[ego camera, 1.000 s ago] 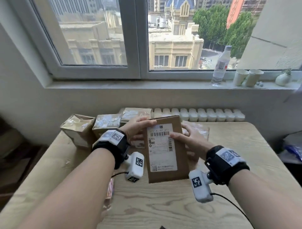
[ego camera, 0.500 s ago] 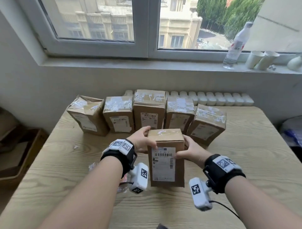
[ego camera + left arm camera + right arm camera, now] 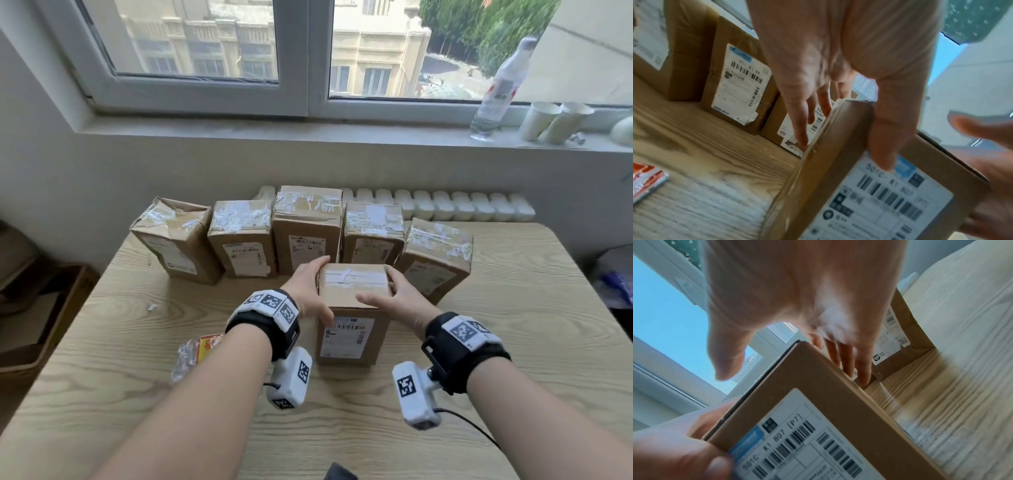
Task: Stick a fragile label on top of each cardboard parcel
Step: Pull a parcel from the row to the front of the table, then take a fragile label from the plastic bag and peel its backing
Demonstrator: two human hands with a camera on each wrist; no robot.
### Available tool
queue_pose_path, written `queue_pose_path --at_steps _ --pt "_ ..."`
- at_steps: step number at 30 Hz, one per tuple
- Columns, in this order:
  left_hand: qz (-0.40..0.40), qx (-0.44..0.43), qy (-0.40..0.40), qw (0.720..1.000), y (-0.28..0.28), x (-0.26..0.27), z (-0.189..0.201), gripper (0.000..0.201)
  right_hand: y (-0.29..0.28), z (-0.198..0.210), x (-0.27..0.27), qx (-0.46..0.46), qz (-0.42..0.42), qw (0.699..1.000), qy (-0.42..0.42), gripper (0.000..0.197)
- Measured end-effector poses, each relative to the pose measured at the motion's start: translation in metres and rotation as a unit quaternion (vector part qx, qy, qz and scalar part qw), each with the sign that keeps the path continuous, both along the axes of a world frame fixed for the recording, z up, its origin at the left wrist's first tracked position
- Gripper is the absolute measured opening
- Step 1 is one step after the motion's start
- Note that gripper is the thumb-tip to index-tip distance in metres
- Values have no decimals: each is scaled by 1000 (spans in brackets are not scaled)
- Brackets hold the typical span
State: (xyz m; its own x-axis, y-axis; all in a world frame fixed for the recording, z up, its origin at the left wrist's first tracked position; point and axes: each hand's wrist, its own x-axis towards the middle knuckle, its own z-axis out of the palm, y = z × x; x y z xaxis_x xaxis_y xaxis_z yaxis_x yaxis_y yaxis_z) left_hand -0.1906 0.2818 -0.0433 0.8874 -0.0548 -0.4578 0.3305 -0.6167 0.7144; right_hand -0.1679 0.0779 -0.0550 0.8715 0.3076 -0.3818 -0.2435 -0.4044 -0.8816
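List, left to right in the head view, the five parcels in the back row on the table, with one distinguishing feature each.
Crumpled-top parcel → white-taped parcel → tallest parcel → parcel partly behind the held one → angled parcel at the right end.

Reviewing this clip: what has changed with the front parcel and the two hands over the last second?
The front parcel came down from its raised, tilted pose and now stands upright on the table. The right hand has loosened its grip, thumb lifted off the top. The left hand still holds the parcel's left edge, thumb on the shipping label. The five parcels behind stayed in their row; none shows a fragile label.
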Motion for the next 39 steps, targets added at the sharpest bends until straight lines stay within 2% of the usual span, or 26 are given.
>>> queue_pose_path --at_steps 3,7,11,13,15,18,21,23,27,30,32,35,39 --pt "-13 -24 23 999 6 0 2 122 5 8 0 -78 -4 997 -21 92" --pt "11 -33 16 999 18 -3 12 99 22 22 -2 -175 12 982 -76 95" --pt "81 -29 5 996 54 -9 18 72 57 48 -6 -210 -3 950 -230 75" --pt "123 -14 4 992 82 -17 15 63 83 62 -10 -186 15 938 -292 60" --pt "164 18 2 986 111 -31 8 54 114 67 -17 -148 47 938 -311 47" --pt "226 56 4 973 146 -56 -12 43 158 54 -33 -121 122 949 -266 35" --pt "266 59 21 962 169 -80 -37 42 188 17 -49 -174 196 946 -190 37" --pt "278 50 37 958 180 -94 -53 48 199 -8 -55 -217 211 944 -130 42" --pt "296 30 78 952 194 -111 -85 72 207 -60 -59 -287 194 938 11 46" --pt "296 41 121 947 195 -116 -105 87 208 -87 -63 -272 155 942 117 25" --pt "295 59 133 944 193 -117 -113 91 207 -99 -63 -245 113 949 165 35" --pt "300 50 137 943 189 -114 -118 101 208 -108 -60 -222 100 953 181 55" --pt "306 3 147 941 184 -109 -113 111 203 -101 -60 -220 95 958 161 58"
